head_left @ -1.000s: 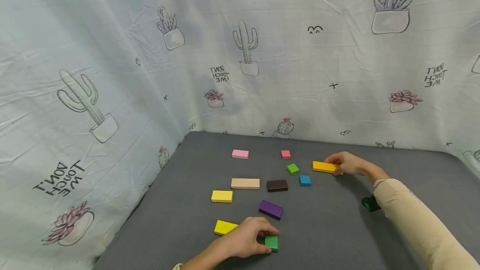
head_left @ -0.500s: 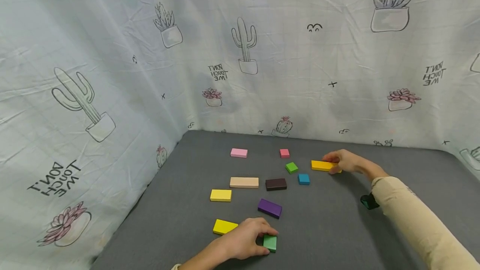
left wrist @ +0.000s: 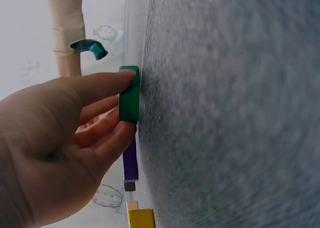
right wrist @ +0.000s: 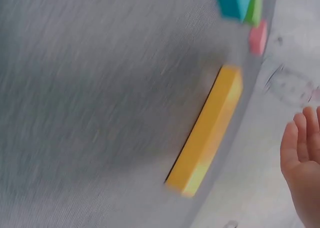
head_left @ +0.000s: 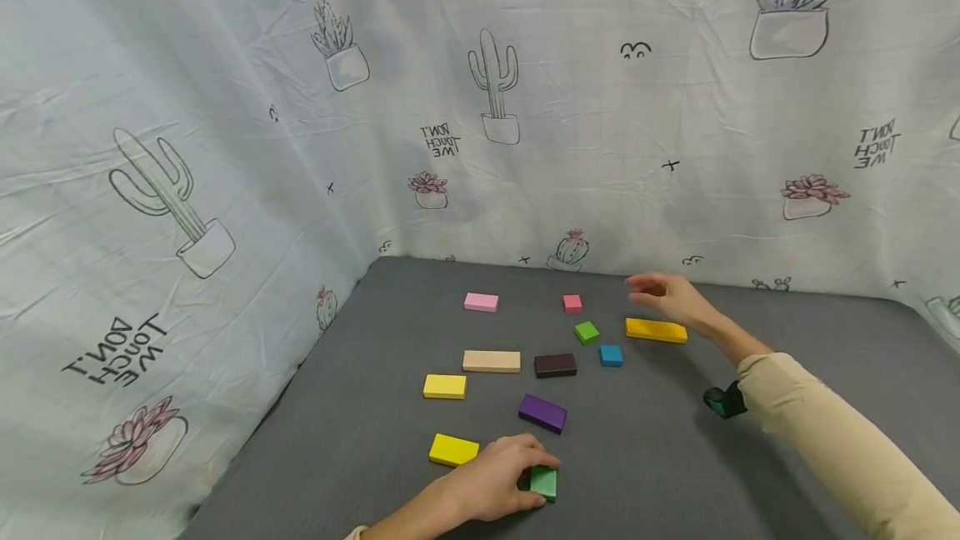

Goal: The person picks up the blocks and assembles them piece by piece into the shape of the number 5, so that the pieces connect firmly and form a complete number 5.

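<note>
Apparently for steadiness, the left hand (head_left: pixel 486 482) pinches the green block (head_left: pixel 543 483) by opposite ends, while the right hand (head_left: pixel 672 298), grip loose and empty, hovers near the far-right orange bar (head_left: pixel 656 330).

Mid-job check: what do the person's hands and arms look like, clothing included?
The left hand and right hand are ungloved. The right sleeve is long and beige, ending above the wrist, with a black-and-green item at its end, too small to identify. Of the left sleeve, only a beige edge shows.
</note>
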`<state>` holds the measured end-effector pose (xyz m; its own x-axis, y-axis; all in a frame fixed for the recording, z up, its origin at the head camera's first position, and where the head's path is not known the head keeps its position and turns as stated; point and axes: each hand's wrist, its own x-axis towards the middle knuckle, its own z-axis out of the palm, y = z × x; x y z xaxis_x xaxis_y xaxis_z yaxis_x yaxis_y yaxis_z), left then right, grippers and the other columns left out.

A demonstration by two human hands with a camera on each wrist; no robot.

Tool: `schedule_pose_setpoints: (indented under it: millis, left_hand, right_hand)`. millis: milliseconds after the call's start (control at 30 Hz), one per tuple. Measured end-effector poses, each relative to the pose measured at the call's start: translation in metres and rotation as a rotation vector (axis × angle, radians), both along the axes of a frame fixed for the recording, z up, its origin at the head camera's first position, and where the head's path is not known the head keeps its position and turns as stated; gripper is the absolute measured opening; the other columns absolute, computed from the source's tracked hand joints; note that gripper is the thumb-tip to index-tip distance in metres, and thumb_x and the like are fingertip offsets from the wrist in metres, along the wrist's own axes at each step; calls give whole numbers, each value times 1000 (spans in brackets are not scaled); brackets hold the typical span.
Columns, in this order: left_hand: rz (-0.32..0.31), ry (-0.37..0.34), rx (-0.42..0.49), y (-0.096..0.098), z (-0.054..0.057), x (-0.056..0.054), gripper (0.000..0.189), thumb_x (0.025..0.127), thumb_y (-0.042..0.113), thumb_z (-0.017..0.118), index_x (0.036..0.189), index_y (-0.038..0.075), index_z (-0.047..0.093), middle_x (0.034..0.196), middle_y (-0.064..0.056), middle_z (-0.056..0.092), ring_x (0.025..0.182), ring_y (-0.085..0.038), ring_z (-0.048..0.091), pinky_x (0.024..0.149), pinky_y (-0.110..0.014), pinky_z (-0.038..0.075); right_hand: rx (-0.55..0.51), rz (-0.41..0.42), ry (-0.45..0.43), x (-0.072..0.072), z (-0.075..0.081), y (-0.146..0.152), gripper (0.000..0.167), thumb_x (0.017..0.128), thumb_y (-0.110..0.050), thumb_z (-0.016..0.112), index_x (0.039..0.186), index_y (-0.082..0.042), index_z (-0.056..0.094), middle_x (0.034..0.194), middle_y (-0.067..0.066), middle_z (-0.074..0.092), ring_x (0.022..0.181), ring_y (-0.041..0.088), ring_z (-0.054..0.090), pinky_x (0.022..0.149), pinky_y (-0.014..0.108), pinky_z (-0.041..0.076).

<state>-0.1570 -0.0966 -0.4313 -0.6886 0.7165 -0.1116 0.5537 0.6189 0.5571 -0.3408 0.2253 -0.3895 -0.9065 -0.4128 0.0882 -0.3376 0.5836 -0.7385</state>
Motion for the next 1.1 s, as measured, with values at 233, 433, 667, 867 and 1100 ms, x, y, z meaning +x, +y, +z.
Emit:
schedule_pose_setpoints:
  millis: [233,433,667,867,1100]
  left_hand:
    - [23,21,20,1,-1,1,39,83,19,76,121,13,66,104,10,57,88,4,48,74,-15,43]
    - [26,47,16,3,-3,0,37,82,19,77,118,13,69,100,11,57,87,5,49,73,-14,43]
    - [44,33,20,5,-2,0,34,82,20,77,115,14,70,98,12,57,86,5,49,73,-14,43]
    - [62,-7,24,3,-3,-1,35,82,19,77,116,15,69,98,13,56,85,5,48,72,-15,43]
    - [89,-56,30,2,-3,-1,34,82,19,77,116,15,69,97,14,55,83,5,47,72,-16,43]
  right_hand:
    - [-36,113,-27,5,-2,-25,45,96,-20,60,130,7,51,124,25,55,111,36,52,93,48,43]
    - [13,274,-33,8,-16,-32,41,91,-10,65,124,11,55,122,27,56,112,41,53,90,47,45]
    - [16,330,-84,10,-31,-29,43,87,-8,70,121,13,56,119,27,58,111,42,53,89,43,47]
    - [6,357,-165,13,-36,-27,42,84,-5,72,119,13,58,115,24,60,97,31,58,80,30,51]
    - [19,339,-191,14,-38,-29,38,84,1,70,119,12,58,115,23,59,98,30,59,80,31,51]
